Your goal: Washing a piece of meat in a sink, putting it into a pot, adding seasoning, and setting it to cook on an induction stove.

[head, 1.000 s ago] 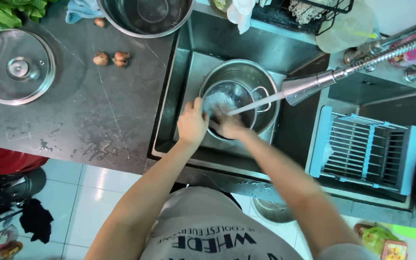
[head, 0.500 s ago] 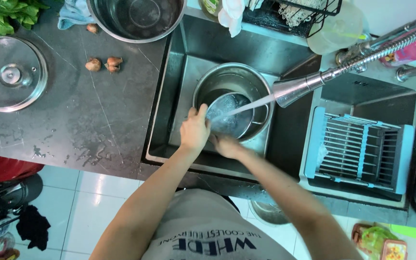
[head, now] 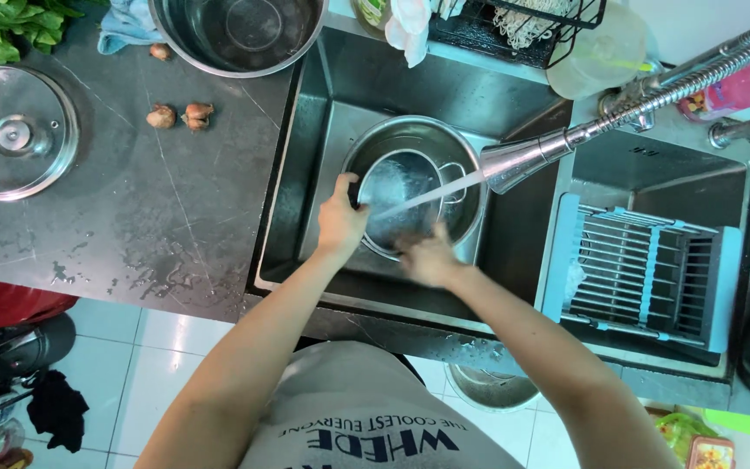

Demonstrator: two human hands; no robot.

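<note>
Steel sink (head: 305, 165), wet and dark, is seen holding a large steel pot (head: 470, 152) with a smaller steel pan (head: 397, 187) tilted inside it under the stream from a pull-out faucet (head: 531, 156). Beyond the rim, a clear round plastic container (head: 605, 48) and a small pink packet (head: 744, 87) are noted at upper right. The pan's near-left rim is gripped by the left hand (head: 340, 221), while the right hand (head: 427, 256), blurred, is pressed to its near edge; its grip cannot be told.

A small red and orange packet (head: 710, 452) lies at the bottom right corner on the floor, just beside a green bag (head: 677, 430). No signs or screens are visible.
</note>
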